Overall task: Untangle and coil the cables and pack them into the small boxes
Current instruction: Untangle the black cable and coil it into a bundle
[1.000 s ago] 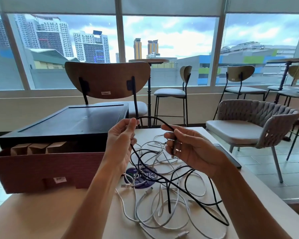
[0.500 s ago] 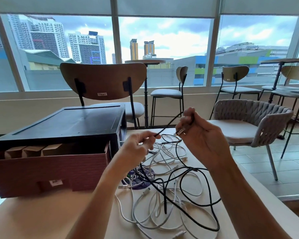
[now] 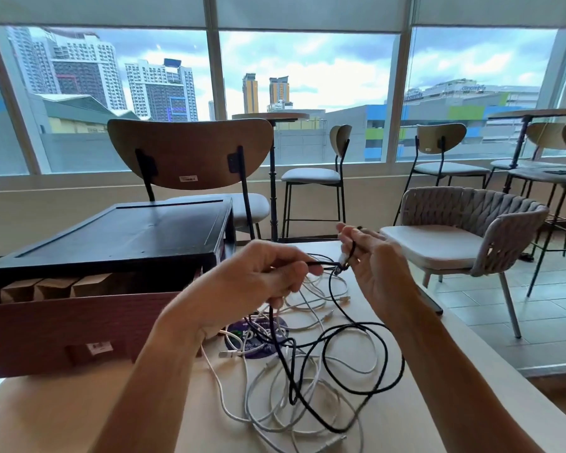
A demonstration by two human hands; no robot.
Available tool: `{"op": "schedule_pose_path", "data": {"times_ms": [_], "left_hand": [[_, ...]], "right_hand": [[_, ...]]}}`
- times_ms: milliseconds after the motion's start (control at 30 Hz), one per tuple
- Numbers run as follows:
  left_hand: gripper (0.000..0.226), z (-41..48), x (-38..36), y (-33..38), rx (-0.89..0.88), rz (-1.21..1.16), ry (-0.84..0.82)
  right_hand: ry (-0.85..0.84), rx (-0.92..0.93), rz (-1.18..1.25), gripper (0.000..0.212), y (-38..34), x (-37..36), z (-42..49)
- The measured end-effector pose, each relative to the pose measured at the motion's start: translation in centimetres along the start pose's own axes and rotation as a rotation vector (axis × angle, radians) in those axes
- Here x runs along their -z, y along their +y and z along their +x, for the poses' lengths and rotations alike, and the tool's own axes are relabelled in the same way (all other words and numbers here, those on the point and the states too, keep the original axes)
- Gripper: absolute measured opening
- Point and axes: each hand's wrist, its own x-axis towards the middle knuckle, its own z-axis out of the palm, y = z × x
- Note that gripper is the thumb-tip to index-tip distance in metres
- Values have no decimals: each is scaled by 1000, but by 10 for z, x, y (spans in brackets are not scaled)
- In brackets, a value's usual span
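We are looking down at both hands raised above the worktop (image 3: 79, 413), our forearms running out of the bottom edge. The left hand (image 3: 258, 282) is closing its grip around the black cable (image 3: 324, 263), fingers curled over it, so the stretch inside the fist is hidden. The right hand (image 3: 373, 269) is pinching the same cable near one end. Its grip is clamped there, and the plug is peeping out between the fingers, too small for us to tell its type. A short length is running between the two hands. The rest is hanging down into loops on the worktop, lying across the white cables (image 3: 307, 380), and we cannot tell where one white cable is ending and another starting.

Under the tangle a round purple sticker (image 3: 258, 341) is showing white writing that the strands are covering and we cannot read. To the left a brown carton (image 3: 62, 322) is sitting on the worktop, its left end cut off by the frame. The small boxes (image 3: 51, 287) are standing inside it in a row, only their tops showing, with a black tray (image 3: 118, 233) lying over the carton and hiding the rest. A white label (image 3: 98, 347) on the carton's front is too blurred to read, as is the sticker on the chair (image 3: 190, 152) back. A dark flat item (image 3: 433, 305) is lying at the worktop's right edge, mostly behind our right wrist.
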Motion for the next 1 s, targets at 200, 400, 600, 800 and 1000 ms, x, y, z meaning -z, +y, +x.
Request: {"op": "schedule_pose_path", "data": {"times_ms": [200, 400, 600, 800, 1000], "left_hand": [[41, 3, 3, 5, -159, -242, 272], [27, 4, 8, 4, -210, -335, 486], [26, 9, 13, -5, -243, -279, 631], [20, 10, 20, -27, -112, -148, 654], [23, 10, 23, -48, 93, -123, 516]], "right_hand": [[-364, -115, -304, 23, 1, -14, -13], [-549, -195, -327, 20, -2, -18, -22], [-708, -244, -44, 38, -10, -16, -22], [-713, -242, 47, 40, -21, -19, -25], [-487, -314, 296, 34, -20, -16, -16]]}}
